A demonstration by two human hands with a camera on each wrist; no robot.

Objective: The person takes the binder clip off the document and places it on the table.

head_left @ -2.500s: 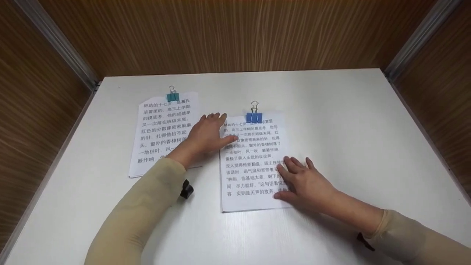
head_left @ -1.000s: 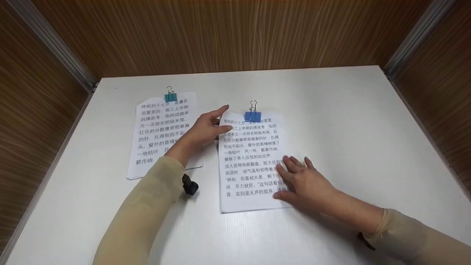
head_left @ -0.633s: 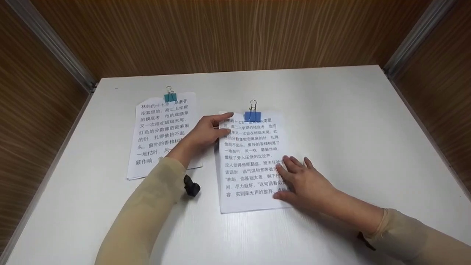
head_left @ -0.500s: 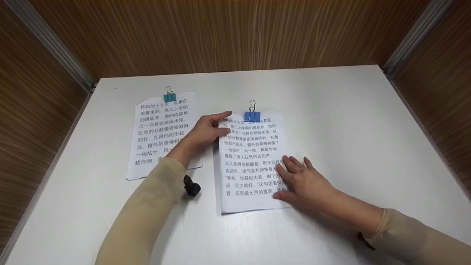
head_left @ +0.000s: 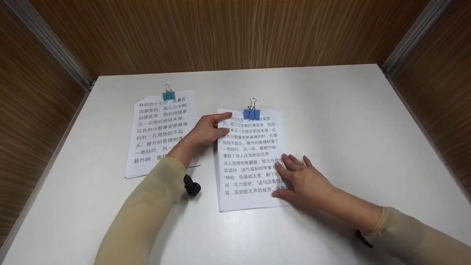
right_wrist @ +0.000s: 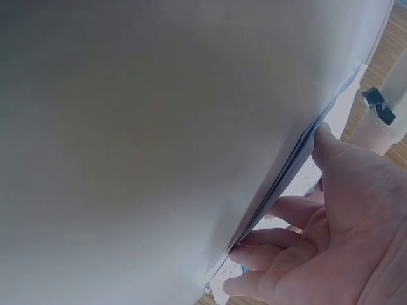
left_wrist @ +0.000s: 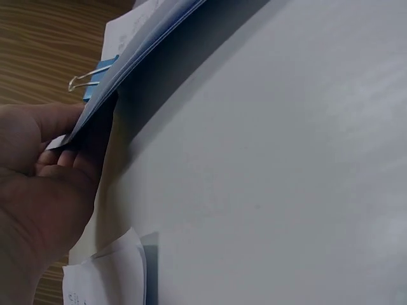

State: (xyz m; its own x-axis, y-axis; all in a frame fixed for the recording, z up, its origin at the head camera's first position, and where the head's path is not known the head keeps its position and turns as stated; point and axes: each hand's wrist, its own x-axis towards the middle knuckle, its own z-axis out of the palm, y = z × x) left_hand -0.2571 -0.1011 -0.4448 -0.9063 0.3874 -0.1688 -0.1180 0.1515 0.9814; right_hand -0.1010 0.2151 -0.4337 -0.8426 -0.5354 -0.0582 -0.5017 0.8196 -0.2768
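A stack of printed paper (head_left: 250,169) lies mid-table with a blue binder clip (head_left: 252,114) on its top edge. My left hand (head_left: 203,131) pinches its upper left edge, thumb on the top sheet and other fingers underneath. In the left wrist view this edge of the paper stack (left_wrist: 137,51) is raised off the table, beside the blue clip (left_wrist: 100,79). My right hand (head_left: 311,184) rests on the stack's lower right edge with fingers spread and fairly straight. In the right wrist view, the thumb and fingertips of the right hand (right_wrist: 337,222) touch the edge.
A second printed stack (head_left: 162,125) with a teal binder clip (head_left: 169,95) lies to the left, partly behind my left forearm. The white table (head_left: 331,103) is bounded by wood-grain panels (head_left: 235,36) at the back and sides.
My left hand, earlier lying over the stack's upper left edge with fingers extended, has slid its fingers underneath and pinched it, raising that edge slightly. My right hand has stayed in place.
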